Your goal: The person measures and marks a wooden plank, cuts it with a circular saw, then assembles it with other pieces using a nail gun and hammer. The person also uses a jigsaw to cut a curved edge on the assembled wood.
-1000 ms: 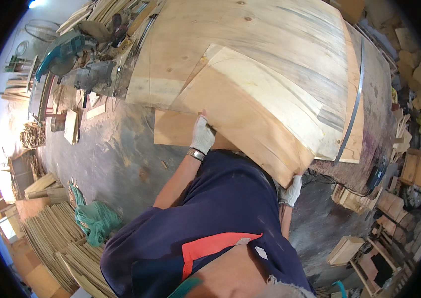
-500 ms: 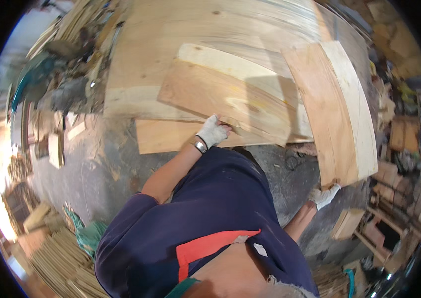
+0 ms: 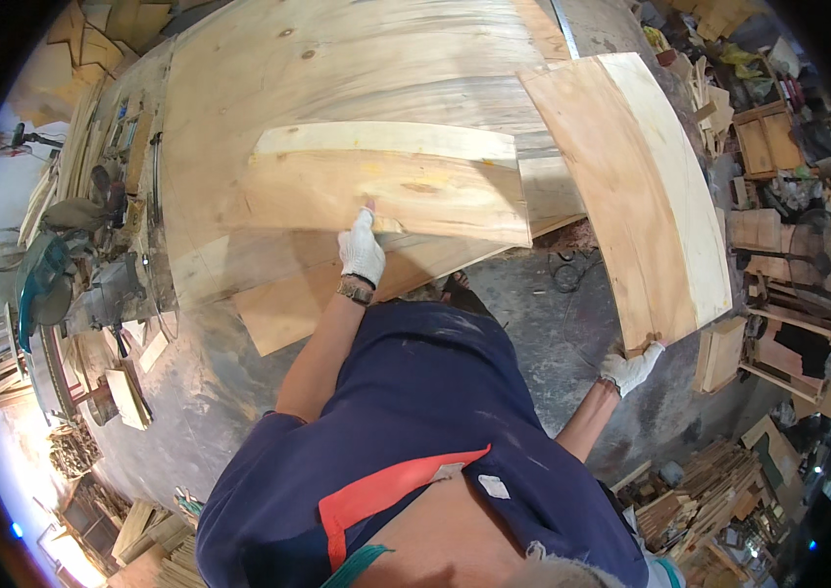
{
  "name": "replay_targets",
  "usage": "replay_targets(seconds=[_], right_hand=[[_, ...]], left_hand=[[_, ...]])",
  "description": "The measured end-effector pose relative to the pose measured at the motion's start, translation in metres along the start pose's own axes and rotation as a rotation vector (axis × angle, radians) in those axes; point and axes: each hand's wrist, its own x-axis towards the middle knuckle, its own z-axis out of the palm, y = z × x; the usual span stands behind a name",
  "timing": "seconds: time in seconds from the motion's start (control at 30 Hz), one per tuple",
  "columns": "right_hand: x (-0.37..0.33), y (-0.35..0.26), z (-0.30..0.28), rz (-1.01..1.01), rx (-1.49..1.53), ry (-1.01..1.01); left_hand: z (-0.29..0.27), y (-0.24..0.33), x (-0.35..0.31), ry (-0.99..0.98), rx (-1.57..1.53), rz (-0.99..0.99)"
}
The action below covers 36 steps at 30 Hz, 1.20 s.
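Note:
In white work gloves, both my hands are on wooden panels. A rectangular plywood panel with a pale strip along its far side lies at the middle. My left hand grips its near edge, one bare fingertip showing on top and the other fingers partly hidden. On the right, a long plywood panel, half tan and half pale, slants away from me. My right hand is closed on its near end. Its far end overlaps the large plywood sheet beneath. Another tan board shows under the middle panel.
A teal power saw stands at the left. Wood offcuts lie on the grey floor beside it. Stacked wood and a wooden frame crowd the right side. A dark coiled cable lies near the sheet's edge.
My left hand has moved left with the middle panel, which now lies straighter across the sheet. My right hand keeps hold of the right panel. The whole view has also shifted.

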Motion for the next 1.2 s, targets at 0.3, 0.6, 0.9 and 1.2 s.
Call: replay_targets(seconds=[0.3,0.6,0.9,1.2], right_hand=[[0.019,0.001,-0.007,-0.062,-0.025,0.088],[0.04,-0.011,0.019,-0.096,0.099,-0.067],[0.042,-0.027,0.073,-0.155,0.029,-0.251],[-0.024,0.013,0.187,-0.008,0.11,-0.639]], left_hand=[[0.024,0.234,-0.01,0.036,0.36,0.544],[-0.009,0.236,-0.083,-0.182,1.445,1.448],[-0.086,0.089,-0.114,-0.379,1.631,0.735],[-0.13,0.104,-0.119,0.152,1.239,0.742]])
